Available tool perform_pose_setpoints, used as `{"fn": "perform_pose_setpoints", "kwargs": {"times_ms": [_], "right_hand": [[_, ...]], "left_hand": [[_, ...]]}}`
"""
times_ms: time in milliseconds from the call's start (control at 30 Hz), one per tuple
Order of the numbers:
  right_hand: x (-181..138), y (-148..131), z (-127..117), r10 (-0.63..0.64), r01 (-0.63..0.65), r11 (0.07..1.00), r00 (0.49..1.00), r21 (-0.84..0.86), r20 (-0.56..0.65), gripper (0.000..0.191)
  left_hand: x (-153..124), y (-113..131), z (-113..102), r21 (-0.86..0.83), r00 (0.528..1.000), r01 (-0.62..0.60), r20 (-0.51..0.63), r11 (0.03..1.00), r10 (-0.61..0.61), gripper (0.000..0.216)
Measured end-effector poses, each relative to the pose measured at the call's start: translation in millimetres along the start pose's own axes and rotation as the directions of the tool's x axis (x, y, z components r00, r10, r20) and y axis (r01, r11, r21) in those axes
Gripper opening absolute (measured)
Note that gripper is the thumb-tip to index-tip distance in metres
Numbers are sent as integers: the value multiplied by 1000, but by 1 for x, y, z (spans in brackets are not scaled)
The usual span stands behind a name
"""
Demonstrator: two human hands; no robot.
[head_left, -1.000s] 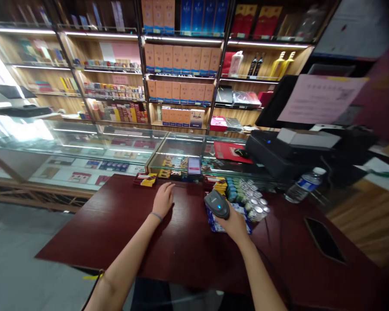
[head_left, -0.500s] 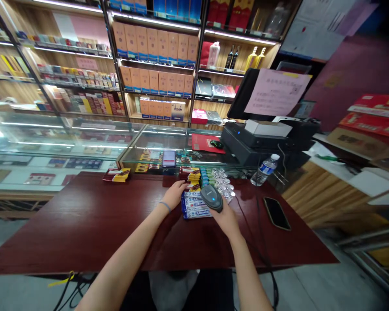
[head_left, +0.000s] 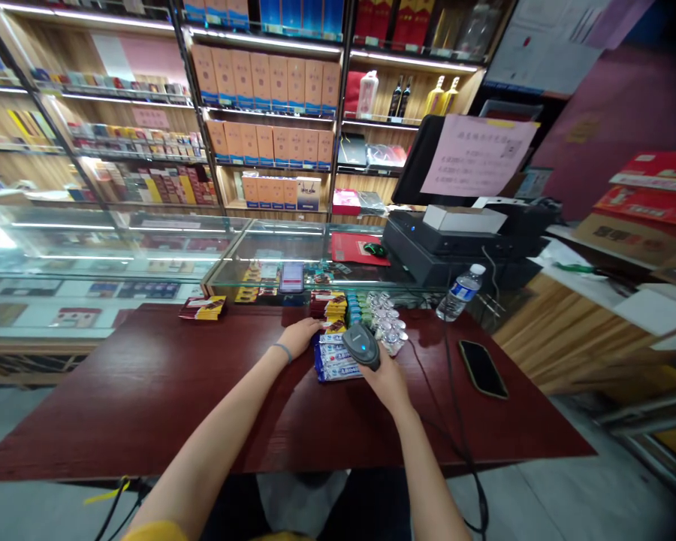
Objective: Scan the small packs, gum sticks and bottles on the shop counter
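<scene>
Well, in the head view, with twelve o'clock pointing away from the person, the right hand (head_left: 387,379) is wrapped round a dark handheld scanner (head_left: 361,347), a blue light glowing on its top. The scanner sits over the right-hand end of the blue-and-white packets (head_left: 331,362), which lie fanned on the bench (head_left: 163,406) toward eight o'clock from it. At nine o'clock, the left hand (head_left: 300,336) lies low with its fingers reaching toward the stack of red-and-yellow packets (head_left: 334,306); whether they pinch one, I cannot tell. A grey band (head_left: 283,349) circles that wrist.

Just beside the stack, at twelve from the scanner, come small blue-and-green items (head_left: 354,308), then silver-topped ones (head_left: 384,319) at one. The water bottle (head_left: 460,293) stands at two, and a dark phone (head_left: 483,368) lies just past three. Between nine and ten, well apart, is a second yellow-and-red pile (head_left: 203,306). Toward eleven, a small lit screen (head_left: 291,277) stands near the glass showcase (head_left: 282,233).
</scene>
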State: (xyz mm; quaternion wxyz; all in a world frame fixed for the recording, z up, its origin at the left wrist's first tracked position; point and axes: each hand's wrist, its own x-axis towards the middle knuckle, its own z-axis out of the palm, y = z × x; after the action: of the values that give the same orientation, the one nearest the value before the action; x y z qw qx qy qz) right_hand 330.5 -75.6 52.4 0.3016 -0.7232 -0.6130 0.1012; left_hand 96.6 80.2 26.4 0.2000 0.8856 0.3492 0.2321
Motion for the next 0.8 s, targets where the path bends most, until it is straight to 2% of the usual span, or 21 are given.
{"fn": "perform_pose_setpoints", "kwargs": {"times_ms": [100,167,200,267,333,367,433,500,667,800], "right_hand": [[0,-5,4,0,0,1000,1000,6,-13,46],[1,-11,6,11,-10,1000,999,27,-31,47],[1,-15,8,20,-18,999,999,40,-43,47],[2,-22,11,32,-27,997,997,78,-68,47],[2,-28,17,25,-14,991,996,130,-82,46],[2,-31,20,11,2,987,997,158,-80,46],[1,-35,27,-31,42,979,998,198,-56,45],[0,-39,34,-83,84,973,996,214,-12,43],[-9,-52,51,-230,209,957,969,203,87,47],[-20,-63,59,-290,284,956,953,77,87,47]], "left_hand": [[-16,-2,-4,-28,992,36,-119,999,-39,35],[-29,-3,-7,-84,954,95,-276,992,-115,31],[-36,-3,-7,-141,914,132,-366,981,-176,28],[-51,-3,-8,-337,793,196,-497,921,-351,25],[-67,-4,-7,-618,678,191,-478,763,-557,29],[-75,-4,-7,-748,650,157,-413,644,-638,33],[-90,-6,-8,-916,646,72,-260,396,-718,40],[-103,-7,-10,-970,663,17,-171,242,-729,44],[-114,-11,-14,-989,659,-51,-138,139,-739,42],[-113,-12,-12,-988,648,-90,-153,125,-746,40]]}}
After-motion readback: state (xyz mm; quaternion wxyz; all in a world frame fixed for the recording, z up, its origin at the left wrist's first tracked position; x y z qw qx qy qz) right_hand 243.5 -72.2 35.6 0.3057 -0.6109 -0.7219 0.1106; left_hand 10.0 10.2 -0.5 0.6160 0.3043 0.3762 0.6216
